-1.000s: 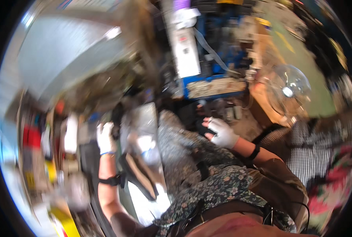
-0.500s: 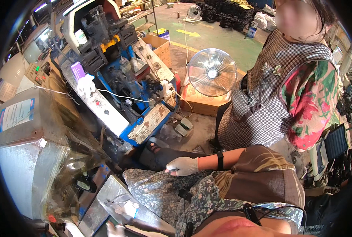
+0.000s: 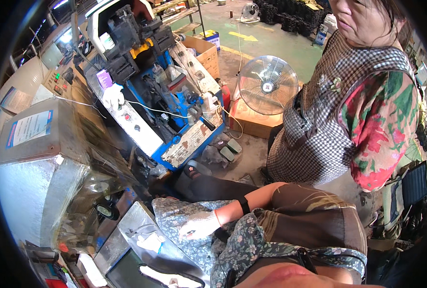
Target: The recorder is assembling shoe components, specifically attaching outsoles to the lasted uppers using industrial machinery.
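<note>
My right hand (image 3: 198,225), in a whitish work glove with a black band on the wrist, is low over the floral apron (image 3: 168,213) on my lap. Its fingers are curled together, and anything between them is too small or hidden to name. Left of it, a crumpled white cloth or glove (image 3: 150,241) lies on a metal work surface (image 3: 136,221). Beside that is a dark flat panel (image 3: 127,271), with a pale, brightly lit shape (image 3: 163,277) at the lower edge. I cannot make out my left hand there.
A blue and white machine (image 3: 146,139) with black clamps stands ahead, a white glove (image 3: 112,97) on its side. A metal cabinet (image 3: 29,177) is at the left. A fan (image 3: 267,86) stands by a cardboard box (image 3: 254,120). Another person (image 3: 319,120) in a checked apron stands at the right.
My right hand has moved left and down over the apron. A gloved hand at the lower edge is no longer distinguishable. The view has shifted slightly, and the other person stays close by.
</note>
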The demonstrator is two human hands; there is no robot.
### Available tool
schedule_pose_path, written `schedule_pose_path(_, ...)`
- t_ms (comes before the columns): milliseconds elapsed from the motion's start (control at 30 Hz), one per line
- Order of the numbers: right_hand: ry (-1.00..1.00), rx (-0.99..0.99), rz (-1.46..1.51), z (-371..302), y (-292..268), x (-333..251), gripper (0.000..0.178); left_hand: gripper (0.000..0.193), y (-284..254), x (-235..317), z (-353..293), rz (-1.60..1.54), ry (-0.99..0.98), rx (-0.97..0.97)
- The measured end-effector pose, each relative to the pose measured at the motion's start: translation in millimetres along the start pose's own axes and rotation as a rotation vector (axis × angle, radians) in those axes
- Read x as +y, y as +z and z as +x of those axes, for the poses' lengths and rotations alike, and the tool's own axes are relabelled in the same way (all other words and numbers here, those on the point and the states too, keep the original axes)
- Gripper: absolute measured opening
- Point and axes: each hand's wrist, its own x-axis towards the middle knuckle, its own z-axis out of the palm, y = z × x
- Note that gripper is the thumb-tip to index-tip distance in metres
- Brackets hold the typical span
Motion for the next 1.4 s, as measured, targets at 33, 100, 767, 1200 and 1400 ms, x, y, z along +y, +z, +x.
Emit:
schedule_pose_path(33, -0.010, -0.036, 0.023, 3, 3, -7, 0.026, 0.073, 10, 4, -2, 0.020, 0.067, 0.007)
schedule_pose_path(100, 0.033, -0.149, 0.035, 12, 5, -26, 0.035, 0.075, 41, 16, -4, 0.014, 0.222, -0.029)
schedule_pose_path(767, 0.301, 0.677, -0.242, -24, -265, -94, 0.081, 0.057, 110, -28, 45, 0.146, 0.277, -0.723)
schedule_pose_path(1200, 0.862, 0.728, -1.106, 117, -425, -65, 0.071, 0.034, 120, -72, 51, 0.806, 0.909, -0.384)
schedule_pose_path(1400, 0.866, 0.457, -1.305, 133, -409, -71, 0.080, 0.034, 128, -69, 53, 0.856, 0.843, -0.346)
